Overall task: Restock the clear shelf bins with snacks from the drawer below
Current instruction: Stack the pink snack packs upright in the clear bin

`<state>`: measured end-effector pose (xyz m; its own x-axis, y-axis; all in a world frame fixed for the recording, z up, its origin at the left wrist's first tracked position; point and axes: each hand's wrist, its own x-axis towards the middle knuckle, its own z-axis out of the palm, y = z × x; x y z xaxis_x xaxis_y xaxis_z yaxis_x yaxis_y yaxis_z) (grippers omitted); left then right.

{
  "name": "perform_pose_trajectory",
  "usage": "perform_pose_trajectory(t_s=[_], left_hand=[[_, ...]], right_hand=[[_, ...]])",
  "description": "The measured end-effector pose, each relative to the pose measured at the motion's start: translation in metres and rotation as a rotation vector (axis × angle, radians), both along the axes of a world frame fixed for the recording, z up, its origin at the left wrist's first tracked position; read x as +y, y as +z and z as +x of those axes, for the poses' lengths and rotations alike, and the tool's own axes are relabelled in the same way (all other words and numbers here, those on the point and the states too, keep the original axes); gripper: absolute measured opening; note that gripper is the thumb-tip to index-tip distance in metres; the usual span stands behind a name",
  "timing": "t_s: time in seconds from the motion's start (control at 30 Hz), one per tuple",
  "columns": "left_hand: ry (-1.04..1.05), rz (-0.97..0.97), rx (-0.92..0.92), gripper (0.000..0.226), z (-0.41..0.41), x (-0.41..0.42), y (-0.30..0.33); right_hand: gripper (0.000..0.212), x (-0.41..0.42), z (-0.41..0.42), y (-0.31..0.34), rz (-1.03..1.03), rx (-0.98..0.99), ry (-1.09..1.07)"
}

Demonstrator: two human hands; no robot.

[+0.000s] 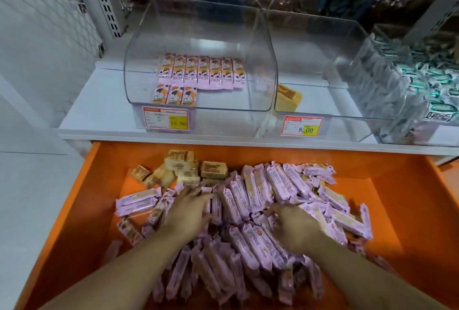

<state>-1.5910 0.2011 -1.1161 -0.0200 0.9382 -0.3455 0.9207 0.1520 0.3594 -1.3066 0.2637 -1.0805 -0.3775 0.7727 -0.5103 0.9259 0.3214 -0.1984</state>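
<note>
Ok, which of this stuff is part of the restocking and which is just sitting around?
Part of the job:
- purple snack packs
- orange drawer
- left clear bin
- left hand, right hand

Just there:
- green-and-white packs
- price tags
- tan boxes

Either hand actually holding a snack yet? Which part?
Cannot tell. Left hand and right hand are both down in the pile of pink snack packs, fingertips buried; nothing is lifted.

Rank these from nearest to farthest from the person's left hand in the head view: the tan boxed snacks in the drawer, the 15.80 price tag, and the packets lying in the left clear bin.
Measured from the left hand:
1. Tan boxed snacks, at the drawer's back, just beyond the fingertips.
2. 15.80 price tag, on the left bin's front lip, above the drawer.
3. Packets in the left clear bin, lying farther back on the shelf.
</note>
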Motion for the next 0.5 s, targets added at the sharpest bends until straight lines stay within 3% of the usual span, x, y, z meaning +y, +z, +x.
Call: perform_pose_trajectory(t_s=[0.1, 0.17, 0.33, 0.5], left_hand=[[0.061, 0.109, -0.031, 0.039, 0.000, -0.002, 0.005], [0.092, 0.144, -0.061, 0.032, 0.000, -0.004, 0.013], [0.209, 0.141, -0.217, 0.043, 0.004, -0.012, 0.035], [0.366, 0.091, -0.589, 0.053, 0.010, -0.010, 0.090]], right_hand=[[0.025, -0.001, -0.005, 0.007, 0.021, 0.055, -0.002], [0.026, -0.002, -0.008, 0.014, 0.009, 0.128, -0.028], [0.038, -0.007, -0.019, 0.039, -0.070, 0.302, -0.117], [0.040, -0.002, -0.032, 0.090, -0.023, 0.487, -0.171]])
